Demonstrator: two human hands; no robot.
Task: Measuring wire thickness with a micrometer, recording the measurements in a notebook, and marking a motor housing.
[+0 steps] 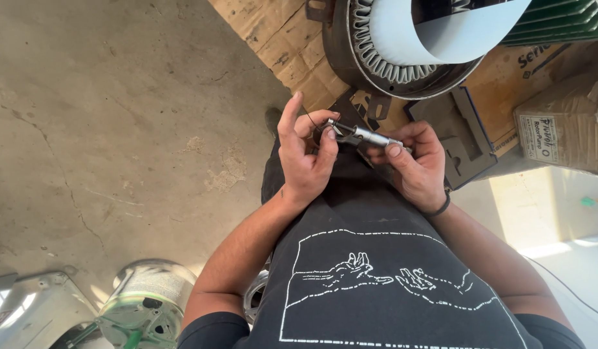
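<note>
My right hand (pixel 415 165) grips a small silver micrometer (pixel 360 135) by its barrel, held level above my lap. My left hand (pixel 303 155) is at the tool's jaw end, thumb and fingers pinching a thin dark wire (pixel 312 121) at the jaw, index finger raised. A black band circles my right wrist. Just beyond the hands sits a round motor stator (pixel 350 45) with pale windings around its bore and a curled sheet of white paper (pixel 434 29) inside it.
The stator rests on flattened cardboard (pixel 273 32) over a cracked concrete floor (pixel 105 129). Dark metal brackets (pixel 454 136) and a small cardboard box (pixel 560 126) lie to the right. A shiny metal motor housing (pixel 147 304) stands at lower left beside my leg.
</note>
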